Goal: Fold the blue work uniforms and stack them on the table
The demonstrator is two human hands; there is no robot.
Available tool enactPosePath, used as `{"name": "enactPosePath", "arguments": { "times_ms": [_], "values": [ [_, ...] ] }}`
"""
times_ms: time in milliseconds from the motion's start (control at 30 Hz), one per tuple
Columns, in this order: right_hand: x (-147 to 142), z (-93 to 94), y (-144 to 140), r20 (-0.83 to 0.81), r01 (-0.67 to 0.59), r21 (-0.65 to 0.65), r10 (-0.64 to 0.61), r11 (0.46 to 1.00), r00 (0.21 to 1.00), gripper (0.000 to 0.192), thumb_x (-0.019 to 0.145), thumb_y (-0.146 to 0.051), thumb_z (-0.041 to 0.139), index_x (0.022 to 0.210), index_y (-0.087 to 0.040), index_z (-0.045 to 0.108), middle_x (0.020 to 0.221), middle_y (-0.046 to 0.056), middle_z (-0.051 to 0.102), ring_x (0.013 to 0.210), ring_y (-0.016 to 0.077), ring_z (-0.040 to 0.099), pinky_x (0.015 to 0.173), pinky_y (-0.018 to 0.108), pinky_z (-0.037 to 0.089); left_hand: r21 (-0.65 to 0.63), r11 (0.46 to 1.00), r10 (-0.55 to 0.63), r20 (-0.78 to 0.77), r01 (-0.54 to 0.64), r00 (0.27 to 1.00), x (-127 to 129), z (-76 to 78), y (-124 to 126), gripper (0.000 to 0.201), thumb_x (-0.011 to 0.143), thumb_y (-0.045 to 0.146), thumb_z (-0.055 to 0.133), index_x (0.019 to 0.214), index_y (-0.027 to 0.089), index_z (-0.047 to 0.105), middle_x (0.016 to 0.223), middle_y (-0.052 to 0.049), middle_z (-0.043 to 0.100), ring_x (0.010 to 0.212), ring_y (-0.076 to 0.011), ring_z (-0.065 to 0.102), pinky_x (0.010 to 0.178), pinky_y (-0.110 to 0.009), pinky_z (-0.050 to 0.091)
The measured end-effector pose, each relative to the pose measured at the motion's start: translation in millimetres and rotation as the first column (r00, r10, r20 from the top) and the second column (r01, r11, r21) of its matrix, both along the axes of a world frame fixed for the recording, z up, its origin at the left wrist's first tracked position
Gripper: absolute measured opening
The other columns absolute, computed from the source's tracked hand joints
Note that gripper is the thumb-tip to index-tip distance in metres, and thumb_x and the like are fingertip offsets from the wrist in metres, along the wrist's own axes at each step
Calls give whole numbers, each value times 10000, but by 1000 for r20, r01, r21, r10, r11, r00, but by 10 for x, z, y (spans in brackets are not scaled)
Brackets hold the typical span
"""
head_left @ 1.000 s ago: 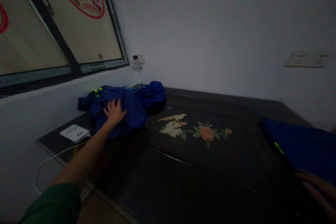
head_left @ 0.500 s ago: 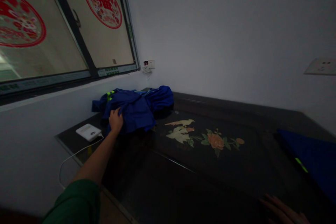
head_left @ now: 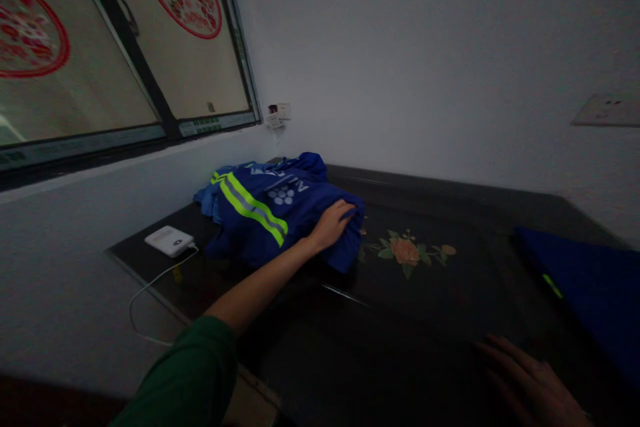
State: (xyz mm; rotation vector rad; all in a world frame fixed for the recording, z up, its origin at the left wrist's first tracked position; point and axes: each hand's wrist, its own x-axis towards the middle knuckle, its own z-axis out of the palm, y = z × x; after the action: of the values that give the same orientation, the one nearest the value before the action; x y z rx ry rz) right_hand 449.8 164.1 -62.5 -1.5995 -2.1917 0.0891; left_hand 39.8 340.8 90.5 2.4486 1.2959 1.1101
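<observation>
The dark desk (head_left: 425, 327) bears a blue jacket (head_left: 300, 210) at left, its end gripped in the left hand's (head_left: 333, 223) curled fingers; smooth, low handling should limit creases. The right hand's (head_left: 533, 380) fingers are slightly spread.

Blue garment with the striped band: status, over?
Left hand gripping blue garment; right hand open, off it. Garment rumpled on dark table, striped band facing up. White corded device alongside.
</observation>
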Motion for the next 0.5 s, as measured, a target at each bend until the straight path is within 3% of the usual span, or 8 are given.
{"name": "enactPosePath", "arguments": {
  "times_ms": [100,200,267,333,367,433,500],
  "values": [
    [-92,188,-26,-124,47,-11,-48,999,991,422,844,-499,478,1132,-268,682,1215,96,661,1067,306,650,916,515,526,-142,931,-351,-86,337,932,746,-45,-391,276,960,220,451,1174,155,613,1172,-89,634,1113,-176,576,996,-286,435],
    [-104,301,-35,-303,157,-3,-150,988,941,425,831,-469,496,1134,-212,647,1151,108,685,1025,267,669,881,389,560,-293,773,-613,-116,563,781,1314,-34,-882,388,975,329,440,1299,137,533,1259,-117,604,1168,-193,563,1009,-306,434],
    [-53,321,-41,-388,239,-8,-224,971,894,440,807,-466,491,1114,-188,639,1136,121,690,1034,281,664,875,391,558,-368,670,-724,-131,645,677,1503,8,-1155,556,949,436,471,1412,133,409,1336,-138,556,1218,-225,536,1022,-344,432],
    [33,340,-56,-438,293,-43,-282,955,854,462,783,-472,484,1103,-176,637,1138,131,690,1057,299,652,871,407,555,-368,626,-765,-120,688,632,1495,67,-1281,619,935,470,485,1457,171,340,1377,-123,529,1248,-231,514,1033,-364,427],
    [81,367,-69,-452,311,-67,-307,948,837,467,777,-475,485,1100,-175,639,1134,131,692,1058,302,650,865,409,555,-332,643,-751,-97,690,653,1413,95,-1268,563,949,440,468,1445,195,362,1370,-103,540,1244,-218,516,1037,-360,424],
    [169,480,-110,-473,339,-112,-350,934,808,458,790,-478,483,1105,-185,640,1106,114,702,1032,291,659,844,399,559,-211,755,-638,-19,620,770,1109,126,-1082,395,987,317,386,1360,222,476,1300,-69,595,1194,-180,550,1029,-336,431],
    [205,673,-169,-488,411,-116,-412,904,770,441,828,-481,466,1127,-204,632,1088,95,704,993,271,669,816,384,561,-94,936,-337,47,340,940,671,97,-724,360,980,227,340,1258,216,567,1189,-69,645,1107,-184,591,997,-361,456]
  ]
}}
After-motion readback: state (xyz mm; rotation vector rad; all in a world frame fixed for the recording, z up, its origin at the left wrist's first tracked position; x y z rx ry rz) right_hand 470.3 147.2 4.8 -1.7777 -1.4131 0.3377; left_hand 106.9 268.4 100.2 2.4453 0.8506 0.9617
